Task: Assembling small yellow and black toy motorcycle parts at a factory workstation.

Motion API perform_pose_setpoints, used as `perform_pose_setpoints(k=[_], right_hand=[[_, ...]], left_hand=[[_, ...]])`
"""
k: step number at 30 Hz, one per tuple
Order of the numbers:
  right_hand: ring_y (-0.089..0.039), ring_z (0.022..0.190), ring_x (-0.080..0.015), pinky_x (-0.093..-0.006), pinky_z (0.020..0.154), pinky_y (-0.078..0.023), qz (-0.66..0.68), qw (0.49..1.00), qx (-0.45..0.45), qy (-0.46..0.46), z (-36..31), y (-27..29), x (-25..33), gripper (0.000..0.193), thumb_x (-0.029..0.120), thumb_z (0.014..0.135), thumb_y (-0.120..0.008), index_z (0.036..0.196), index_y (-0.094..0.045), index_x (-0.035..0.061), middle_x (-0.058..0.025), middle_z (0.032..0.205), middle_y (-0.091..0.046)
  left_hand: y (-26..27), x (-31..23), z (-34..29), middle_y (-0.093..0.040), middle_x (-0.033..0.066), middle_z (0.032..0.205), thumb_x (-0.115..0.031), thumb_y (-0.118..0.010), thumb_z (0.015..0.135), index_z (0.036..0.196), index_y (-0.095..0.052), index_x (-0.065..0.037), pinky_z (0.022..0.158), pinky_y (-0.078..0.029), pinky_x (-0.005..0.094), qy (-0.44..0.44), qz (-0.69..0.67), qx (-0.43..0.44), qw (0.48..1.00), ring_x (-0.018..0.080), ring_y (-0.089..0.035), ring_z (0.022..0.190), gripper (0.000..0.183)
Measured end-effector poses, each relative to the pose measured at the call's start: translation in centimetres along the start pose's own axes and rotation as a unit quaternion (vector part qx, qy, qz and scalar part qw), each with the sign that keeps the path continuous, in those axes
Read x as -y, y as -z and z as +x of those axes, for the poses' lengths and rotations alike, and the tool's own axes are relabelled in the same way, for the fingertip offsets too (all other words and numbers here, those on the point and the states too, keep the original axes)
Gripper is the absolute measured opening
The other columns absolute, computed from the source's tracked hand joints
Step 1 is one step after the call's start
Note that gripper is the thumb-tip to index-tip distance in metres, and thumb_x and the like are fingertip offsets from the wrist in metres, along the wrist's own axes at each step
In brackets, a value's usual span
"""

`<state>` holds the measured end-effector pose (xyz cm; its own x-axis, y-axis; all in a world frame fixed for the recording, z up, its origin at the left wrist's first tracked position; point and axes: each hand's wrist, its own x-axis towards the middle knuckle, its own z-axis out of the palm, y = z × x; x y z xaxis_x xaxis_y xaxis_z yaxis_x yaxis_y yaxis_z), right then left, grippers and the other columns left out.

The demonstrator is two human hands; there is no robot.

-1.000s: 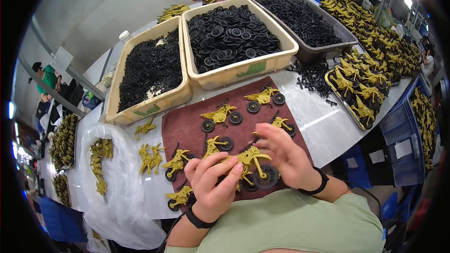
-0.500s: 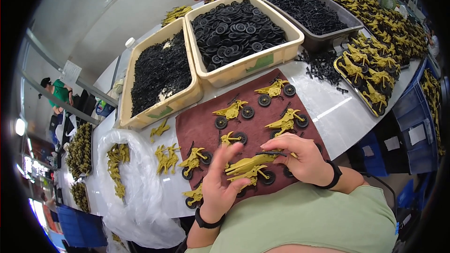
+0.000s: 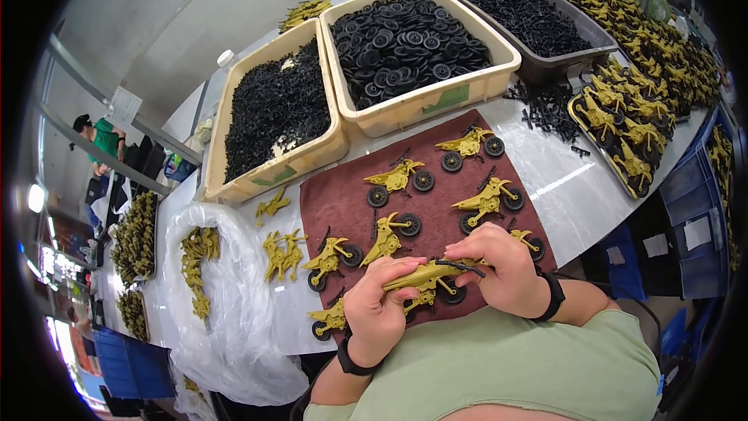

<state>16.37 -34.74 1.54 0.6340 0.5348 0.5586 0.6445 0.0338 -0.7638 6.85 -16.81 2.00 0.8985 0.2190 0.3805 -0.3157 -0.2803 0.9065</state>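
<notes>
My left hand (image 3: 377,308) is closed around the rear of a yellow toy motorcycle body (image 3: 425,274), held low over the cloth. At its front end lies a thin black handlebar (image 3: 463,267), which my right hand (image 3: 502,271) grips between thumb and fingers. The handlebar touches the body's front, though whether it is seated there I cannot tell. Beneath and around my hands, several yellow toy motorcycles with black wheels, such as one toy motorcycle (image 3: 394,178), rest on a maroon cloth (image 3: 343,191). Another toy motorcycle (image 3: 427,295) shows partly under the held body.
Beyond the cloth stand a cream bin (image 3: 343,134) of small black parts, a cream bin (image 3: 436,101) of black wheels and a dark bin (image 3: 545,66) of black pieces. Loose yellow bodies (image 3: 282,255) and a clear plastic bag (image 3: 234,320) lie left; a loaded tray (image 3: 623,129) sits right.
My left hand has gone from spread fingers to closed around the yellow body. The right hand keeps the handlebar, now at the body's front. The whole view has shifted slightly.
</notes>
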Motion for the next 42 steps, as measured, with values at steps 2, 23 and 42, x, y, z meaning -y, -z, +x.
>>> perform_pose_setpoints(k=[2, 23, 42], right_hand=[[-0.058, 0.078, -0.0250, -0.0348, 0.069, -0.048, -0.013, 1.000, -0.010, -0.003, 0.0, -0.2, 0.2, 0.039, -0.008, 0.065, -0.072, 0.101, -0.066, 0.0042, -0.0078, 0.089, -0.064], [-0.063, 0.087, -0.0164, -0.0244, 0.069, -0.051, 0.065, 0.983, 0.062, -0.161, -1.1, -0.1, 0.2, 0.031, 0.000, 0.079, -0.072, 0.108, -0.063, 0.0028, -0.0079, 0.100, -0.064], [-0.058, 0.099, -0.0218, -0.0334, 0.084, -0.046, 0.120, 0.992, -0.025, 0.014, 0.3, 0.9, 0.3, 0.037, 0.007, 0.080, -0.074, 0.112, -0.055, 0.0032, -0.0115, 0.110, -0.059]], left_hand=[[0.0, -0.1, -0.1, -0.069, 0.0167, 0.101, 0.010, -0.064, 0.077, 0.103, -0.062, 0.004, 0.081, -0.051, 0.0302, 0.025, -0.016, -0.004, 1.000, 0.0260, -0.066, 0.092, 0.027], [-0.1, -0.9, 0.4, -0.072, 0.0082, 0.095, 0.000, -0.068, 0.076, 0.098, -0.064, -0.001, 0.080, -0.046, 0.0310, -0.027, 0.072, -0.049, 0.996, 0.0217, -0.062, 0.085, 0.022], [-1.4, -2.0, 1.0, -0.070, 0.0102, 0.098, -0.008, -0.080, 0.070, 0.106, -0.064, -0.002, 0.081, -0.050, 0.0333, -0.084, 0.085, 0.026, 0.993, 0.0255, -0.066, 0.090, 0.040]])
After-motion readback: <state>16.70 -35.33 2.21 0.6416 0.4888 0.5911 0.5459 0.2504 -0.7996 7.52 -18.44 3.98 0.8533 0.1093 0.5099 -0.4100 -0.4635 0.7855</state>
